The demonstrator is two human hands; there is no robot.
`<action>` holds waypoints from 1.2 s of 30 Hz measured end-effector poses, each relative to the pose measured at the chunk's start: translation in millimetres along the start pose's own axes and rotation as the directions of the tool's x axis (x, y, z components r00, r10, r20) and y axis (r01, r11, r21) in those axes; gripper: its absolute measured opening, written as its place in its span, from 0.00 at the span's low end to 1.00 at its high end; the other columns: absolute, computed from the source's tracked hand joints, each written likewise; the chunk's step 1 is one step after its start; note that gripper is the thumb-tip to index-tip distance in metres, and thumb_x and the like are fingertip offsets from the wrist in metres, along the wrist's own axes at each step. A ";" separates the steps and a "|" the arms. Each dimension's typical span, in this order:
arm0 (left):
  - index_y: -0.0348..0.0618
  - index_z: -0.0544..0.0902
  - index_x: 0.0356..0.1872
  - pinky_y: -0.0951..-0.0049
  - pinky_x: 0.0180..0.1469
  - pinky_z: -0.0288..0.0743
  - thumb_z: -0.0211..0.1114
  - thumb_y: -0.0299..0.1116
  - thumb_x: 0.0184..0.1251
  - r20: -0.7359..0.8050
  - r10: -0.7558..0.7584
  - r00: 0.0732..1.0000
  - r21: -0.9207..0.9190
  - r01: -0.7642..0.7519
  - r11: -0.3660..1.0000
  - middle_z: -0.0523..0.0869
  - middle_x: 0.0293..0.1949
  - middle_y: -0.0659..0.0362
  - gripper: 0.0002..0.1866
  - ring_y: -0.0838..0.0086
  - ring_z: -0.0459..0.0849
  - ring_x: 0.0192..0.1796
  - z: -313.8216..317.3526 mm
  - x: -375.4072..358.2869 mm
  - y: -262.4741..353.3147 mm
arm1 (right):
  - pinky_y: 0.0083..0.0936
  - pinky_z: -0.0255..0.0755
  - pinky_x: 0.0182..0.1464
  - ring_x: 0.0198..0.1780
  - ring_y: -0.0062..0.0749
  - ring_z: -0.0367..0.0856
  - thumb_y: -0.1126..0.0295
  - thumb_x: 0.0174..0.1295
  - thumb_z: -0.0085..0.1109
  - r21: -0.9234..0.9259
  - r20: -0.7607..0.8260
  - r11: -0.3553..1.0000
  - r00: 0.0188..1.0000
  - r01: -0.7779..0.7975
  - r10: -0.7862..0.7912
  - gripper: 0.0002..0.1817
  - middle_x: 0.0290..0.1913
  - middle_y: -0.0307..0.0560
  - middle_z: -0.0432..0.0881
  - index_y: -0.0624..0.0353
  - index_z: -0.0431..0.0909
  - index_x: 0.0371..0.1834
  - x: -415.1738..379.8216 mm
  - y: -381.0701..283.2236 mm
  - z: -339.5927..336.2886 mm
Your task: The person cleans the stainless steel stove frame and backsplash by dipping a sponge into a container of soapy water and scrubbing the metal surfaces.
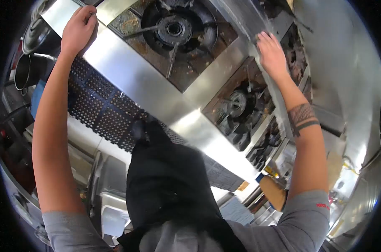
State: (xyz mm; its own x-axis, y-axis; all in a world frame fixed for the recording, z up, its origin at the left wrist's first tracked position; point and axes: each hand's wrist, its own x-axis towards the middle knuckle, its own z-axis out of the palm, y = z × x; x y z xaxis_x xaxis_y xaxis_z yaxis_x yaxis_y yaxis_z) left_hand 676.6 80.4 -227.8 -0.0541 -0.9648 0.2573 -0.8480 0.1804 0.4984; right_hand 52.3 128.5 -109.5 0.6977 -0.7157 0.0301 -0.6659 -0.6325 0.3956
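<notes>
My left hand [78, 31] is at the upper left, over the front edge of the steel stove top [157, 80]. Its fingers are curled in, and a small dark bit shows at them; what they hold, if anything, I cannot make out. Farther right, my right hand [272, 54] reaches to the raised steel ledge [245, 21] behind the burners, fingers bent over it. Whatever is under those fingers is hidden. Between my hands lie a large round burner [173, 28] and a smaller burner [238, 103], both set in stained, greasy pans.
Below the stove front runs a perforated black floor mat [100, 88]. Metal pots [29, 71] stand at the left. More burners [295, 54] lie beyond the ledge, beside a steel wall [337, 63]. A white container [114, 214] sits low on the left.
</notes>
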 end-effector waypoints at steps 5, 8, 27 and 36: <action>0.47 0.85 0.58 0.58 0.55 0.80 0.62 0.38 0.76 -0.065 0.057 0.996 0.019 -0.056 0.998 0.88 0.48 0.49 0.15 0.52 0.88 0.51 0.4 0.3 10.3 | 0.49 0.86 0.52 0.52 0.52 0.90 0.71 0.67 0.55 0.064 0.410 0.718 0.674 -0.693 0.614 0.12 0.53 0.61 0.88 0.63 0.82 0.49 43.2 -110.4 6.7; 0.45 0.86 0.57 0.58 0.58 0.80 0.62 0.37 0.75 -0.047 0.004 0.999 0.055 -0.002 0.998 0.88 0.50 0.46 0.15 0.52 0.88 0.52 3.8 -5.3 4.0 | 0.44 0.88 0.45 0.50 0.55 0.90 0.67 0.69 0.56 0.044 0.233 0.718 0.706 -0.694 0.668 0.14 0.52 0.68 0.87 0.68 0.81 0.49 41.7 -195.8 2.7; 0.21 0.59 0.77 0.45 0.74 0.68 0.50 0.46 0.86 0.058 -0.767 0.639 -0.466 0.697 0.545 0.68 0.71 0.22 0.36 0.31 0.72 0.71 96.8 -280.3 314.4 | 0.58 0.80 0.67 0.64 0.50 0.85 0.65 0.80 0.58 0.584 0.730 -0.592 -0.040 0.555 0.682 0.21 0.65 0.54 0.83 0.57 0.70 0.71 -495.3 -185.1 -198.2; 0.27 0.62 0.80 0.41 0.65 0.80 0.47 0.66 0.81 -0.311 -0.770 0.558 0.168 0.829 0.533 0.71 0.69 0.29 0.47 0.37 0.80 0.67 136.5 -272.2 383.8 | 0.42 0.79 0.57 0.51 0.55 0.87 0.71 0.67 0.62 0.208 0.075 -0.154 -0.142 -0.966 0.987 0.18 0.50 0.60 0.88 0.61 0.83 0.59 -768.5 3.3 -110.3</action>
State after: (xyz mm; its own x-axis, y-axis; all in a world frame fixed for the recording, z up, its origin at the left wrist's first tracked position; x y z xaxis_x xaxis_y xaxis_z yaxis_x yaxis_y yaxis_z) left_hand 293.9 386.2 -219.5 0.7863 -0.6176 0.0174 -0.5855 -0.7360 0.3399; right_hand -457.0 709.2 -30.1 -0.7758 -0.5452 0.3176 -0.6262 0.7273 -0.2809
